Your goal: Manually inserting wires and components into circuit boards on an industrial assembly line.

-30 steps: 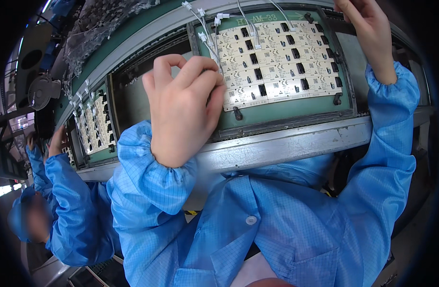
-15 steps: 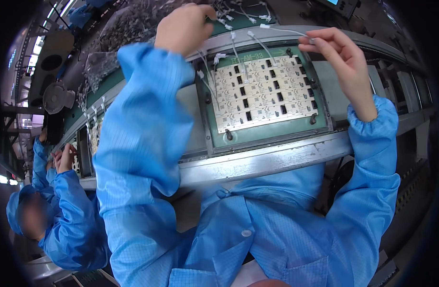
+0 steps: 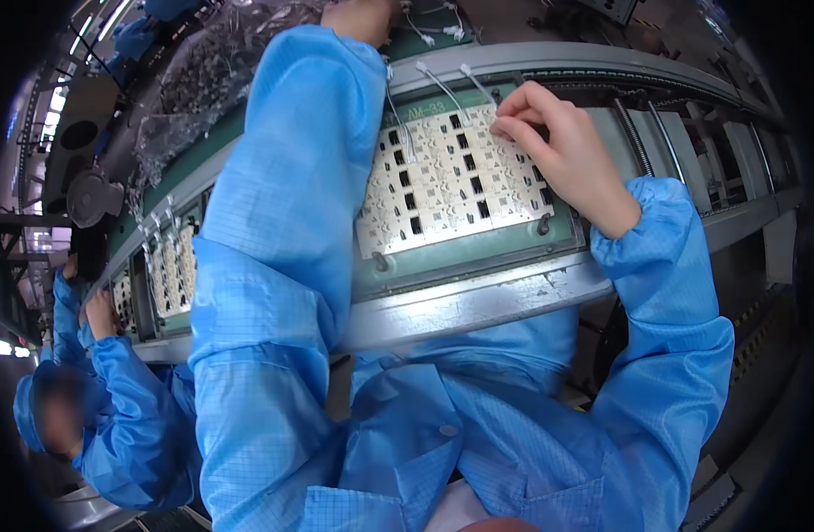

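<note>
Both hands were at work over one white panel of small circuit boards [image 3: 451, 182] seated in a green carrier tray [image 3: 478, 253]. The right hand [image 3: 557, 155] pinched its fingertips narrowly on the panel's upper right corner. The left hand [image 3: 362, 16] reached beyond the tray toward white-plugged wire leads [image 3: 433, 27]; its grip was cut off from view. Two leads lay across the panel's top. Further left, another tray [image 3: 172, 270] sat on the metal conveyor rail [image 3: 478, 306], where a co-worker [image 3: 97, 390] in blue stood.
</note>
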Motion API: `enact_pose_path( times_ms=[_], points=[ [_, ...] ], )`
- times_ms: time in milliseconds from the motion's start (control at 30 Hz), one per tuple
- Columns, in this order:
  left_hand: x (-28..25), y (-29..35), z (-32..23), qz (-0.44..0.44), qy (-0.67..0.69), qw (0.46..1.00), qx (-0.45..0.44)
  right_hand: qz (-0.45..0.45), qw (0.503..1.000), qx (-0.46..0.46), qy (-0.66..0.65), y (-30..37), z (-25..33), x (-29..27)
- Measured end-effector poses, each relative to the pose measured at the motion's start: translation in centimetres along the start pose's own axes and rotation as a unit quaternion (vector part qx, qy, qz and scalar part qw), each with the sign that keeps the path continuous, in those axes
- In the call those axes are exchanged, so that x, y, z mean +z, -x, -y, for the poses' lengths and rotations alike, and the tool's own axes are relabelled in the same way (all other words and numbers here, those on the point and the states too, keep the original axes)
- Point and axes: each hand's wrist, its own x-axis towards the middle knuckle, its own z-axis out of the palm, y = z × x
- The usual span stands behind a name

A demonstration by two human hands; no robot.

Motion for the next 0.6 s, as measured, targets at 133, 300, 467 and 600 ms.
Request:
enact_pose_path(
  times_ms=[133, 300, 467, 600],
  points=[
    [-0.1, -1.1, -0.6, 0.012, 0.078, 0.994, -0.078, -0.044, 0.987, -0.073, 0.136, -1.2, -0.3, 1.0],
    [-0.4, -1.2, -0.5, 0.004, 0.283, 0.926, -0.250, -0.118, 0.987, -0.071, 0.078, -1.3, 2.2, -0.5],
    [1.0, -1.1, 4.1, -0.109, 0.388, 0.885, -0.234, -0.162, 0.975, -0.150, 0.030, -2.8, 4.7, -3.9],
    [-3.9, -0.5, 3.4, -0.134, 0.522, 0.818, -0.203, -0.017, 0.992, -0.030, 0.125, -2.6, 0.9, -0.2]
  ],
)
